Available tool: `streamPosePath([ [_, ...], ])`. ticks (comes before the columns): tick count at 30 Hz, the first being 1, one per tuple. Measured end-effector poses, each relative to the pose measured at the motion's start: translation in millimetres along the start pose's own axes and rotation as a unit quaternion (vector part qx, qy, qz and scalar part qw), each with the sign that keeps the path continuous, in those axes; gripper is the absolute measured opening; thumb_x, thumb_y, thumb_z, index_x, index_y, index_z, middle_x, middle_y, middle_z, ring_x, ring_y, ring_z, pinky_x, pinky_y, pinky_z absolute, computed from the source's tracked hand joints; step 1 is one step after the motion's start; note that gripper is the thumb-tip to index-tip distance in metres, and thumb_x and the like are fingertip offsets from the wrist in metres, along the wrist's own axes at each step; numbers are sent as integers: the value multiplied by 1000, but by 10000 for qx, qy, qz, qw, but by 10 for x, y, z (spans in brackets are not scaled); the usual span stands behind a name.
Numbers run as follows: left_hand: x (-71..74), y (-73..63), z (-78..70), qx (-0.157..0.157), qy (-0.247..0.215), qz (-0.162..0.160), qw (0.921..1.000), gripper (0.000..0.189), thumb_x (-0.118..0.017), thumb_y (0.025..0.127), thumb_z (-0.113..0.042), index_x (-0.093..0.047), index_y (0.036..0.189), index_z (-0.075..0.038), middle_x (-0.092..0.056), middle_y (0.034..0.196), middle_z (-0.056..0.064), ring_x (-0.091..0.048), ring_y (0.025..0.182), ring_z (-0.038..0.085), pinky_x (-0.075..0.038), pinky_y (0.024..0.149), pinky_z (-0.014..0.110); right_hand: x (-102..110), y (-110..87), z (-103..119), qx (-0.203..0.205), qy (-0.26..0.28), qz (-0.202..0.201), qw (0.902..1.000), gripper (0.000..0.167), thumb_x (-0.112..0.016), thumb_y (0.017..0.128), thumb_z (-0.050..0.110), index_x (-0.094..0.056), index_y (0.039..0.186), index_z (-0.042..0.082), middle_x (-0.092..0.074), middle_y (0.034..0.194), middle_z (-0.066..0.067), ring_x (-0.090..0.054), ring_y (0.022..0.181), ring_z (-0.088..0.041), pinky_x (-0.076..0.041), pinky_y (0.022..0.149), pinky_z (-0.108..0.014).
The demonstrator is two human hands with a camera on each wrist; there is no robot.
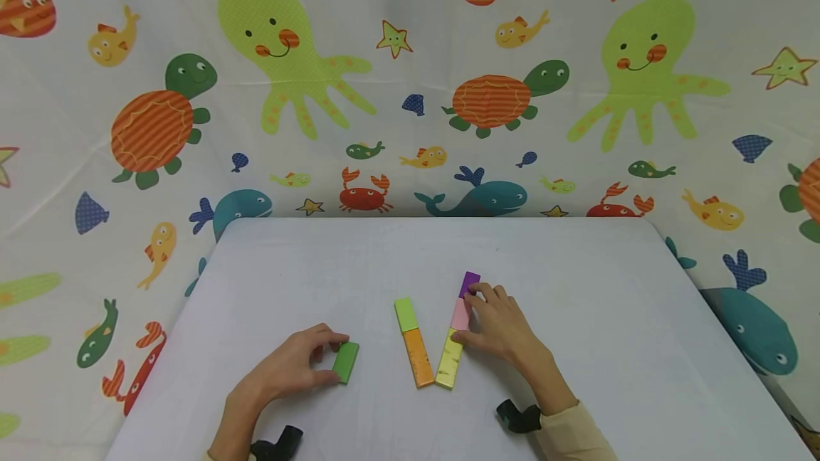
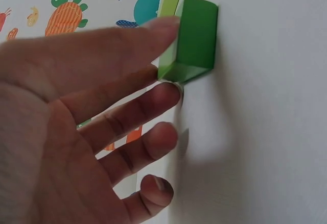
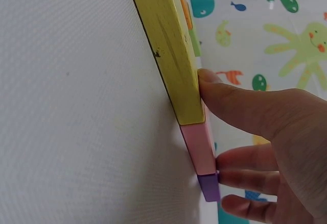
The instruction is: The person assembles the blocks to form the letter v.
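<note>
A green block (image 1: 346, 363) is pinched between the thumb and index finger of my left hand (image 1: 282, 365), at the left of the white table. In the left wrist view the other fingers hang apart from it. To the right, a yellow block (image 1: 450, 363), a pink block (image 1: 460, 315) and a purple block (image 1: 470, 279) lie end to end in a slanted row. My right hand (image 1: 506, 326) touches this row, thumb on the yellow block near the pink one, fingertips by the purple block. An orange block (image 1: 418, 359) and a lime green block (image 1: 406, 314) form the other slanted row between the hands.
The two rows meet at their near ends in a V shape. They lie on a white table (image 1: 320, 262). Behind and beside it hangs a cloth (image 1: 423, 34) printed with sea animals. Black wrist devices (image 1: 519, 417) are strapped at both wrists.
</note>
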State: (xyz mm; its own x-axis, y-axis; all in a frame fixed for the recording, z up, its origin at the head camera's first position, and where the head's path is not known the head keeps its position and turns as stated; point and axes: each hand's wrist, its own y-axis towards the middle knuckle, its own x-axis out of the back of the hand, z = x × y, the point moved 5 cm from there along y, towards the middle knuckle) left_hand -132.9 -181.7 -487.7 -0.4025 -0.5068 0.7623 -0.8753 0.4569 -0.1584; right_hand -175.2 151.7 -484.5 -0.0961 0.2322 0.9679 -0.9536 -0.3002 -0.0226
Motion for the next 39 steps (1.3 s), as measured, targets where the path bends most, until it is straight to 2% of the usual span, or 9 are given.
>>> streamPosePath([
  [12,-8,32,20,-121,-182,-197,9996,49,-83,81,-25,-68,125,-11,-62,103,-10,-50,84,6,-44,72,21,-2,8,-4,-8,1,12,10000,76,-78,76,57,-64,134,10,-53,143,-13,-47,128,-35,-45,104,-55],
  [20,-19,64,-4,-145,-167,-595,9980,49,-83,80,-21,-67,124,-7,-62,98,-7,-50,77,4,-43,68,20,-5,12,-6,-8,-33,0,10000,77,-78,76,58,-63,134,10,-52,144,-13,-47,128,-35,-46,103,-55],
  [28,-37,116,-12,182,-31,-766,9969,51,-81,83,-19,-64,129,-7,-60,99,-6,-47,75,3,-42,66,19,-9,16,-10,-11,-28,5,10000,78,-78,76,58,-62,136,10,-52,144,-13,-47,127,-34,-46,103,-54],
  [39,-33,218,-43,395,-49,-920,9950,48,-81,83,-18,-65,127,-7,-60,97,-4,-47,75,7,-41,66,21,-7,18,-5,-6,-16,10,10000,78,-78,76,58,-62,136,10,-52,144,-14,-47,127,-34,-46,104,-54],
])
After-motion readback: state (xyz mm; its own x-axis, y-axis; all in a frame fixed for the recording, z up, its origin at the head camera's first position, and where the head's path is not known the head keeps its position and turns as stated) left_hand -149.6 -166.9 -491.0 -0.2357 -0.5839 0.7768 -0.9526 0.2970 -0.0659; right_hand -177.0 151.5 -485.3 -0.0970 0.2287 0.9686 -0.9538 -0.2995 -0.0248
